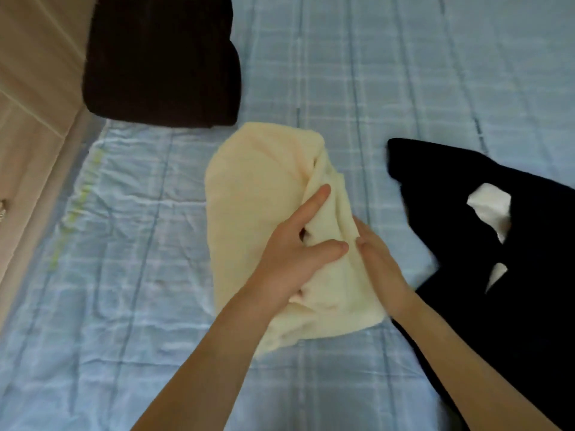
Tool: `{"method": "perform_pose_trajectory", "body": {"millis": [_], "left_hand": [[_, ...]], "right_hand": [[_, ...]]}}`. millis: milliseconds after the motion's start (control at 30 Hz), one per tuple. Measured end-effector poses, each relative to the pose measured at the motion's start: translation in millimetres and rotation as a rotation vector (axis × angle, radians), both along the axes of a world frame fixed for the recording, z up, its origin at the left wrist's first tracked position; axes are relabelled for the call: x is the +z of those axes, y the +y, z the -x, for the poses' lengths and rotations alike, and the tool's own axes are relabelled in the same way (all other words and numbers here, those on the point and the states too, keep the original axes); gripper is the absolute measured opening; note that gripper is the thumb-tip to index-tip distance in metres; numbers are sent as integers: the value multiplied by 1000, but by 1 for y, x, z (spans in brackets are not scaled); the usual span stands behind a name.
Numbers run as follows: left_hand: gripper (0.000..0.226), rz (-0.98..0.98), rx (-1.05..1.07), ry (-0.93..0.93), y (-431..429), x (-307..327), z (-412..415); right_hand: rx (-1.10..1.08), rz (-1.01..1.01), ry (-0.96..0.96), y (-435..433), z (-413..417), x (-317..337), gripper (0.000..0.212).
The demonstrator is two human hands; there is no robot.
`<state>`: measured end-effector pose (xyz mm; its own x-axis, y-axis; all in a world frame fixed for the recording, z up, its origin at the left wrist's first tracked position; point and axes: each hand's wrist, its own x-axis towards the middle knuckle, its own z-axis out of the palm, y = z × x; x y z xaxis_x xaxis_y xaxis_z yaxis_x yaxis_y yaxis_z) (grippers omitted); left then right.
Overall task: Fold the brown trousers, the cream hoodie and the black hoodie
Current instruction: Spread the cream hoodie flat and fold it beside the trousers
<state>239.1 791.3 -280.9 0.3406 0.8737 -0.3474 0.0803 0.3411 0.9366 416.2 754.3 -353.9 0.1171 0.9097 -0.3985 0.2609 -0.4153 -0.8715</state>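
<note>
Blue checked bedsheet [373, 73], left hand [289, 256] and right hand [378, 259] holding cream hoodie [258, 181]

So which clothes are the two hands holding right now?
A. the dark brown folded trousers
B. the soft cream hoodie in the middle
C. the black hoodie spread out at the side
B: the left hand and the right hand both grip folds of the soft cream hoodie, while the dark brown folded trousers and the black hoodie lie away from the fingers.
</note>
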Motion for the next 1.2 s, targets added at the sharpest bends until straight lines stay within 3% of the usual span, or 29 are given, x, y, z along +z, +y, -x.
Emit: {"method": "perform_pose_trajectory", "body": {"millis": [200,267,400,633,700,800,900,1000,1100,1200], "left_hand": [[83,-149,-64,378,-13,-39,-55],[83,-161,-73,398,-13,-43,-52],[85,-135,-82,388,-15,-40,-47],[83,-265,-153,409,-29,-46,-48],[75,-193,-121,270,-29,-41,-52],[60,39,58,1,-23,-37,-47],[51,134,142,-69,-14,-34,-43],[50,127,163,-68,-20,-23,-44],[46,-141,212,80,-40,2,-28],[39,-720,213,511,-33,19,4]], "right_hand": [[-221,-14,653,-8,-12,8,53],[-220,11,707,-5,-14,18,56],[-149,13,672,-2,-12,28,53],[-93,2,603,-7,-9,12,46],[-96,-13,602,-7,-9,12,45],[-45,-18,561,-3,-7,21,60],[-2,-16,434,-3,-4,22,80],[-4,-65,298,-6,-6,18,84],[-84,-48,370,-11,-15,11,80],[-164,-35,401,-14,-19,7,77]]}}
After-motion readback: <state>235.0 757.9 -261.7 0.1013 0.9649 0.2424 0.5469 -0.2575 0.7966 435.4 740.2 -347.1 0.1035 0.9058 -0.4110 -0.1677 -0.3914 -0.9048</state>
